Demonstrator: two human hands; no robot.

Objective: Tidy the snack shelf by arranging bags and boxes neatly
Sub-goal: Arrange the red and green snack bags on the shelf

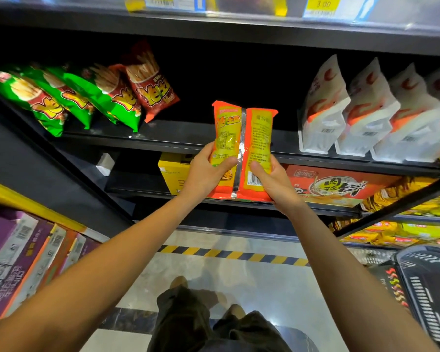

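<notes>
An orange and yellow snack bag (243, 138) is held upright in front of the black shelf (178, 138), its back seam facing me. My left hand (206, 171) grips its lower left edge, thumb across the front. My right hand (272, 184) grips its lower right corner. On the shelf's left stand several green snack bags (69, 97) and a red snack bag (153, 87), leaning in a row. Several white pouches (366, 115) stand at the shelf's right. The shelf stretch behind the held bag is bare.
Below are a yellow box (172, 171) and an orange box (341, 186) on a lower shelf. Purple boxes (23, 255) fill a rack at the left. A dark shopping basket (427, 288) sits at the lower right. Price tags line the upper shelf edge (239, 24).
</notes>
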